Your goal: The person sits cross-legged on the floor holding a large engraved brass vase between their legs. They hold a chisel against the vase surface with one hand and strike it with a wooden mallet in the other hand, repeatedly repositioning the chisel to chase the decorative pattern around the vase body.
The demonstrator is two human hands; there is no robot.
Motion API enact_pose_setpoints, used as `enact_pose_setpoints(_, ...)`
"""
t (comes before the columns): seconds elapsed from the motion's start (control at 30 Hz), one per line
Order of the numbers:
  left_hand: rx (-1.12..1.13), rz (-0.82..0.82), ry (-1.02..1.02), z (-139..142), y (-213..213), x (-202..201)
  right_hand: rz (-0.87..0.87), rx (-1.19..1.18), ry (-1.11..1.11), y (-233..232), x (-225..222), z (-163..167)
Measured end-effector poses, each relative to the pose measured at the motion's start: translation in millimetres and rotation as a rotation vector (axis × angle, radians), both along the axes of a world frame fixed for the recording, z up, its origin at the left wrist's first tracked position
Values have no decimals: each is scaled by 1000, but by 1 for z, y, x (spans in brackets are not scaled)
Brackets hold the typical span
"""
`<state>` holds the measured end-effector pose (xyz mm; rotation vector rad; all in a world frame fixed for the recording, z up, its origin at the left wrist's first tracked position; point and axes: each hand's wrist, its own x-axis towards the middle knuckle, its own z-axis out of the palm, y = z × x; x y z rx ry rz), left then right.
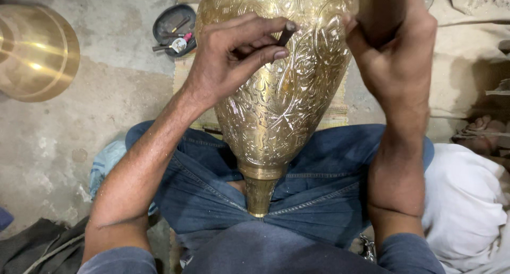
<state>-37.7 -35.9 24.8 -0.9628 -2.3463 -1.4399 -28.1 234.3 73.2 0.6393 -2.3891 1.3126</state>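
From the head camera, a big shiny gold vase [276, 93] with carved patterns lies on the person's lap, its narrow end toward the body. The left hand [231, 56] pinches a small dark tool [286, 36] against the vase. The right hand [396, 51] grips its right side.
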Motion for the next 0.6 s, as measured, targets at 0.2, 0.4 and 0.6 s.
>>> enact_pose_setpoints(0.2,4,-32,64,-5,0,-4,-16,220,226,2,3,-7)
enact_pose_setpoints(0.4,-35,-18,59,0,-1,0,-205,583,481,2,4,-2)
enact_pose_setpoints(0.6,-60,0,69,3,2,-3,-257,755,460,-2,6,9)
